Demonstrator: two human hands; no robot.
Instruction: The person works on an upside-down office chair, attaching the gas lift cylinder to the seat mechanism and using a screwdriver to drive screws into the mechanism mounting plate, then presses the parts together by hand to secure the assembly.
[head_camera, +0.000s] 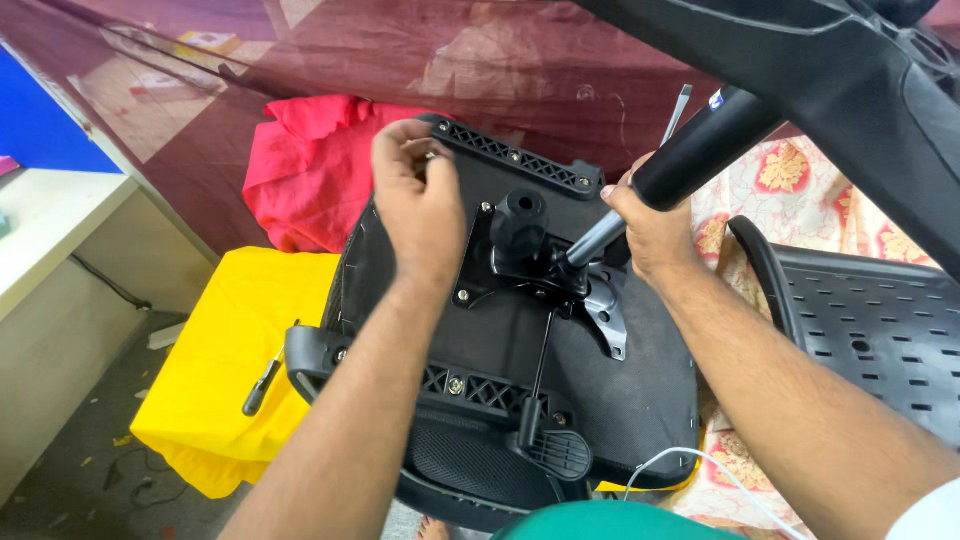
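— What do we record at the left margin?

— We note a pale desk edge (40, 215), then a yellow cloth (225, 350) on the floor with a black-handled screwdriver (265, 382) lying on it. Behind the yellow cloth we see a red cloth (315, 165).

— And the main item?

— We find an upturned chair seat (500, 400), black, underside facing us, resting partly on the yellow cloth. Its metal mechanism plate (520, 265) sits at the centre, with a round black knob (519, 215) upon it and a lever with a paddle end (553, 447) running toward us.

— The hands?

— Our left hand (420, 205) lies over the seat's far left part, just left of the knob, fingers pinched together on a small part we cannot identify. Our right hand (650, 230) is at the right of the plate, closed around the gas lift cylinder (680, 165), whose slim rod meets the mechanism.

— Further right?

— We log a floral cloth (790, 175), a perforated black chair back (880, 330) lying on it, and a white cable (690, 460) near the seat's edge.
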